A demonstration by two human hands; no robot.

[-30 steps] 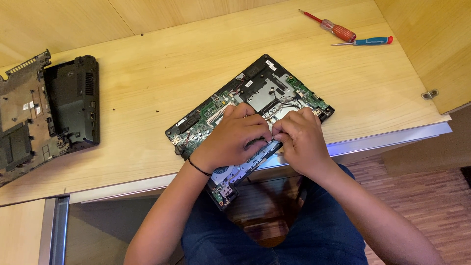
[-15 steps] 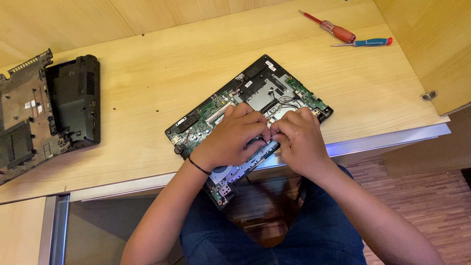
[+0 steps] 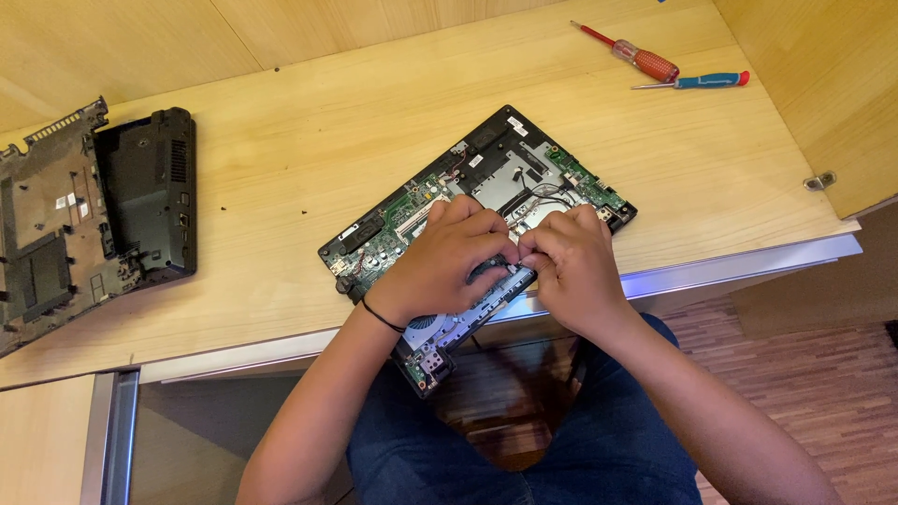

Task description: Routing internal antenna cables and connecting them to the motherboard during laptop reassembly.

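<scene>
On the light wooden desk (image 3: pixel 281 187) one opened laptop chassis (image 3: pixel 486 196) lies at the near edge, its long axis running diagonally from the near left, where a corner overhangs the edge, to the far right. Its shell holds one green circuit board (image 3: pixel 402 210), a fan (image 3: pixel 435 327) and thin cables. At the desk's left end lie two removed black cover panels (image 3: pixel 94 210), side by side. The left hand (image 3: pixel 444 262) and right hand (image 3: pixel 571 266) rest on the board, fingertips pinched together around something small and hidden; I cannot tell what. Far right lie two screwdrivers, one red-handled (image 3: pixel 641 61), one blue-handled (image 3: pixel 702 81).
</scene>
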